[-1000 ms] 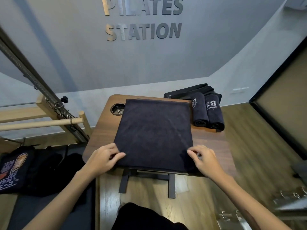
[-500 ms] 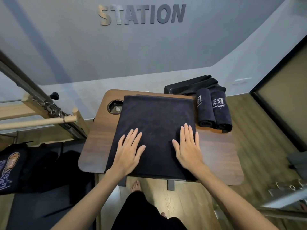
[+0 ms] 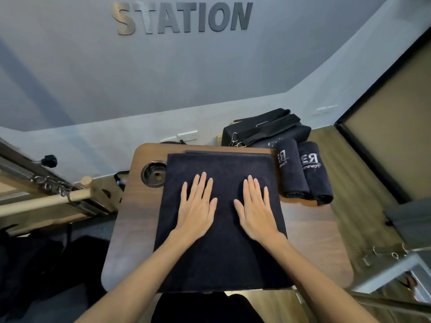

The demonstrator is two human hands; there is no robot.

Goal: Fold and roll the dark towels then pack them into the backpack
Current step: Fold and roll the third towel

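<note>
Flattening the towel before the roll

Both hands, left hand and right hand, are lying released, fingers straight, pressing the folded dark towel onto the tabletop, likely smoothing creases; two rolled towels are waiting beside the backpack.

tabletop wooden | cup recess far-left corner | wall sign "STATION" | wooden bar left | plank floor right
</note>
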